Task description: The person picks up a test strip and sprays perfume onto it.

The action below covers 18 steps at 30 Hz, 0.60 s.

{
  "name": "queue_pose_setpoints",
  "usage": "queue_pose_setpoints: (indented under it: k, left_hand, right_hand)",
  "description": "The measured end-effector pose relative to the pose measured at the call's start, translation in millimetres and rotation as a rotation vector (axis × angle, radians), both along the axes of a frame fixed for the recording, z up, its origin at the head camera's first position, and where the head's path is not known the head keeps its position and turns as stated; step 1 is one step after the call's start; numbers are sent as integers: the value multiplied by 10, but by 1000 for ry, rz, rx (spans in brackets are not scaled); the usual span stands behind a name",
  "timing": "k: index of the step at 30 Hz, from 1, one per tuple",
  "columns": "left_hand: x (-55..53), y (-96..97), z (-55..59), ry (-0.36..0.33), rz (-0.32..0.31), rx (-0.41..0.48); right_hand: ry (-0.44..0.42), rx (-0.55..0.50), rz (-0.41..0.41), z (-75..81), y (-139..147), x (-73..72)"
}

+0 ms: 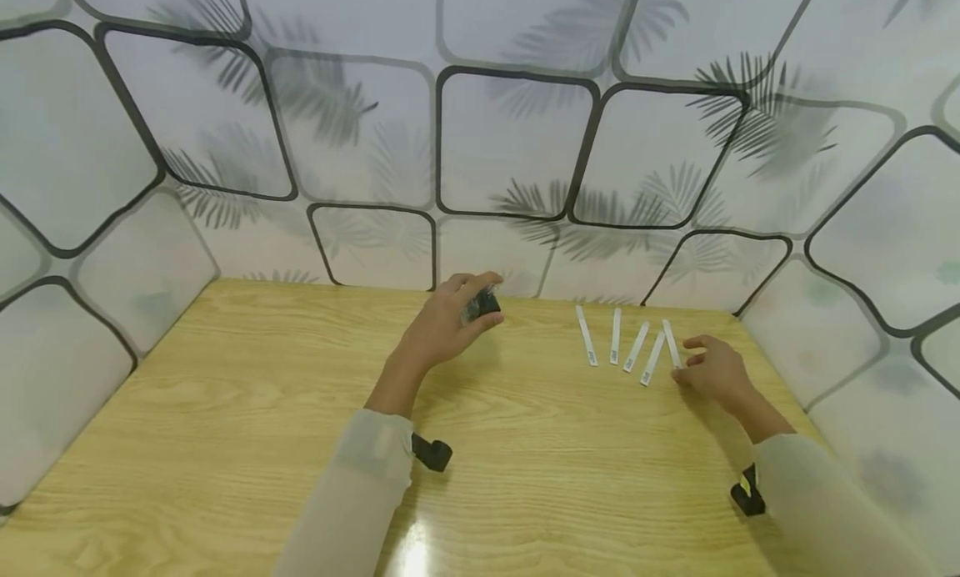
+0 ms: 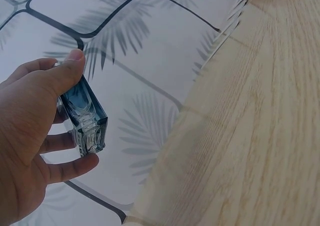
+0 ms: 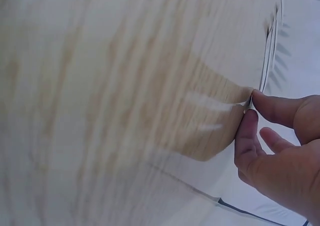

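Note:
My left hand [image 1: 442, 327] holds a small angular perfume bottle [image 1: 488, 302] of clear and dark blue glass above the back of the table. In the left wrist view the bottle [image 2: 89, 113] lies slanted between thumb and fingers, its thick clear end towards the lower fingers. At the right, my right hand [image 1: 716, 373] pinches the near end of a white paper strip [image 1: 671, 342] between thumb and forefinger. The right wrist view shows those fingertips [image 3: 248, 118] meeting on the strip's end, close to the tabletop. Left of it lie several similar strips [image 1: 616, 337], each with a small printed mark.
A light wood-grain table [image 1: 247, 410] fills the foreground. Pale patterned cloth walls [image 1: 517, 143] rise along its back and sides, close behind the bottle and strips. A black wrist strap end [image 1: 432, 454] juts out beside the left sleeve, and another [image 1: 747, 492] by the right.

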<state>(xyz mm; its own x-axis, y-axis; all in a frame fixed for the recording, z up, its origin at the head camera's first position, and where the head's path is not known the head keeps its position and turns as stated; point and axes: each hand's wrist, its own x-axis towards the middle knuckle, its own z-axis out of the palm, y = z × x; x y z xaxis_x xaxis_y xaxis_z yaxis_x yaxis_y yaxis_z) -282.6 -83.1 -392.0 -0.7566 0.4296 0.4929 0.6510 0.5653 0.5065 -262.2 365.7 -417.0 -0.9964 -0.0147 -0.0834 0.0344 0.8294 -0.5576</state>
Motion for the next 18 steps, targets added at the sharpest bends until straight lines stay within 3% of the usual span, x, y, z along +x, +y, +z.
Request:
queue_pose_setpoints:
  k: [10,14,18]
  left_hand:
    - [-20,-3,-15,-12,4,-10]
    - [-9,3,-4,-22,7,-13]
    - [-1,-2,-3,-26,15,-16]
  right_hand:
    - [-73,-171,-85,-16,52,-13]
    - [-119,-332,-127,-29,86,-27]
    - [-154,-474,-105,-25,94,-20]
